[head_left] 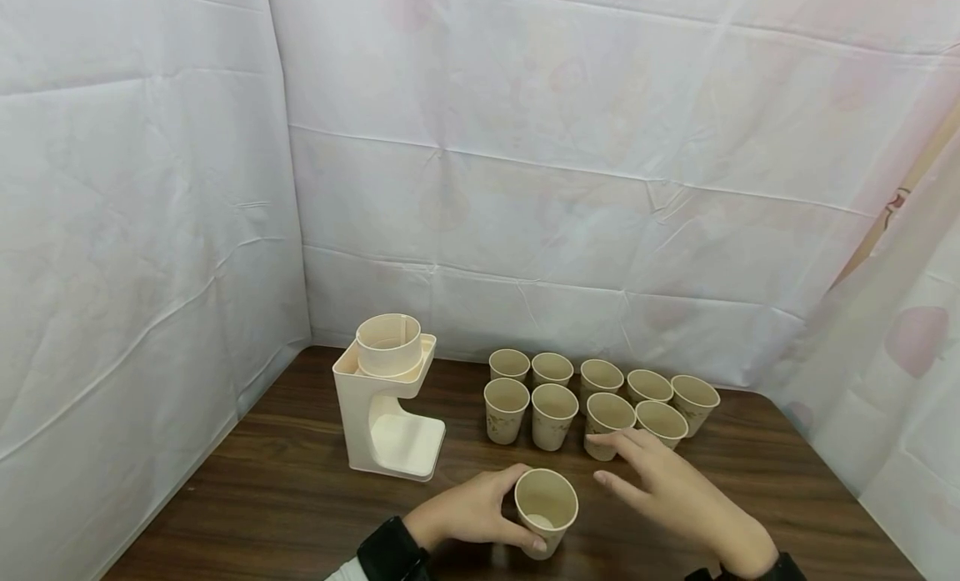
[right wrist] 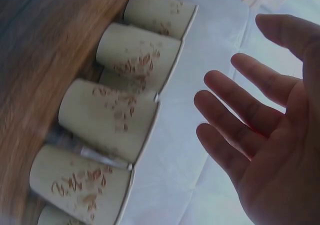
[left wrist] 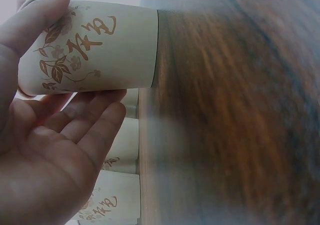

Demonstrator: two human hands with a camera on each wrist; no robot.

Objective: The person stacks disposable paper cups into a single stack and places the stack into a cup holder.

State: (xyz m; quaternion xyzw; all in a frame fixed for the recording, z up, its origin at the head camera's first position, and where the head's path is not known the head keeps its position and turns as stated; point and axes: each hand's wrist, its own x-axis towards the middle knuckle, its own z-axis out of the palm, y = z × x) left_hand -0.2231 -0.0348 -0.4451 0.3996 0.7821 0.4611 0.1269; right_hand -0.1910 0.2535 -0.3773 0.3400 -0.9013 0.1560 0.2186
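Note:
Near the table's front, my left hand (head_left: 480,510) holds a beige paper cup (head_left: 546,514) upright, thumb on its near side and fingers round the other. Brown leaf print and brown characters mark this cup (left wrist: 95,47) in the left wrist view, where its base is right at the tabletop. My right hand (head_left: 667,485) hovers, fingers extended and holding nothing, by the front row of cups. It overlaps the lower part of a front-row cup (head_left: 610,414) in the head view. Spread fingers (right wrist: 240,135) show beside that row in the right wrist view.
Several matching cups stand in two rows, including a back-row cup (head_left: 508,364) and a far-right cup (head_left: 696,402). A cream stand (head_left: 352,414) with a round cup-like top piece (head_left: 388,348) is left of them. White cloth (head_left: 525,189) hangs round the brown wooden table (head_left: 285,506).

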